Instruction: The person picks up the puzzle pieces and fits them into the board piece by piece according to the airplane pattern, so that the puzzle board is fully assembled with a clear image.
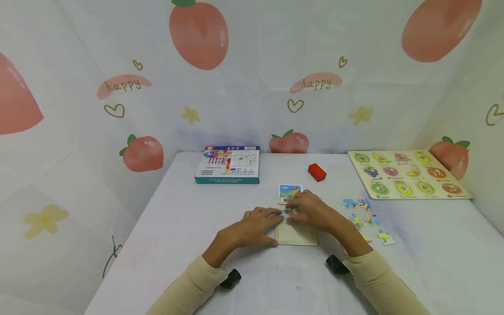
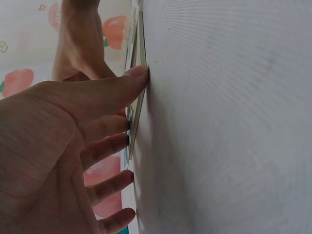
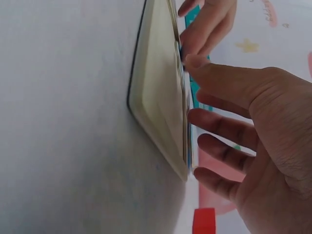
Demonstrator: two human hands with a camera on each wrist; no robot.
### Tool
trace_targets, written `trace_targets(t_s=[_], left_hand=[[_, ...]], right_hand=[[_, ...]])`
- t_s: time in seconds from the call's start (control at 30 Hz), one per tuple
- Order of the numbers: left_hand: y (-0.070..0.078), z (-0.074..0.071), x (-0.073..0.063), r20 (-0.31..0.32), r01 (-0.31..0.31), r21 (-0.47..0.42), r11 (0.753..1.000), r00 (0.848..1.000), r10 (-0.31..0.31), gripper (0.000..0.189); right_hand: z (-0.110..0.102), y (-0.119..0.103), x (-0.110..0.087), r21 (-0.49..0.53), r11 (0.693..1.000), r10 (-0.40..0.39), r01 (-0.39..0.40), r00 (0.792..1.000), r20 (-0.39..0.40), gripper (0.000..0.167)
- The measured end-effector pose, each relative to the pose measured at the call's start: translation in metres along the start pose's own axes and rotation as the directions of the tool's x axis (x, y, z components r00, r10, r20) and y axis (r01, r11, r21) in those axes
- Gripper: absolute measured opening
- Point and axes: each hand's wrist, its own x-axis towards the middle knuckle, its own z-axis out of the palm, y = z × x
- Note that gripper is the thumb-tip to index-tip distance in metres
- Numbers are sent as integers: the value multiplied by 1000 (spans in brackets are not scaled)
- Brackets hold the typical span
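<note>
A small cream-coloured puzzle tray (image 1: pixel 296 236) lies flat in front of me, with a blue jigsaw piece (image 1: pixel 284 215) at its far left part. My left hand (image 1: pixel 253 227) reaches in from the left, index fingertip at that piece; its thumb rests against the edge of the tray (image 2: pixel 138 97) in the left wrist view. From the right, my right hand (image 1: pixel 311 212) leans over the tray, thumb at the piece and the other fingers extended toward the far edge. Just beyond is a picture card (image 1: pixel 288 193) with a yellow and blue design, partly covered by the right fingers.
Several loose jigsaw pieces (image 1: pixel 372 219) lie right of the tray, some behind the right forearm. Farther back are a red block (image 1: pixel 316 172), a wooden fruit board (image 1: pixel 393 180) and a flat printed box (image 1: pixel 230 165). A patterned cloth (image 1: pixel 244 87) hangs behind the table.
</note>
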Motion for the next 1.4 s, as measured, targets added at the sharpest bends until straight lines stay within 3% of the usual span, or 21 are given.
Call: trace_targets(t_s=[0.37,0.7,0.97,1.4], left_hand=[[2,0,-1,7,24,3,1000,1000,-24,77],[3,1,0,11,38,10,999,999,-38,76],[4,0,0,2,31,2,1000,1000,-31,77],[1,-1,1,12,20,-20,1000,1000,-19,77]], right_hand=[[-15,16,-16,42,995,92,-91,995,-34,35],[-33,37,-36,103,977,197,-189,977,-75,44],[-50,55,-51,127,966,239,-224,964,-115,48],[-69,86,-71,147,933,344,-330,935,-84,53]])
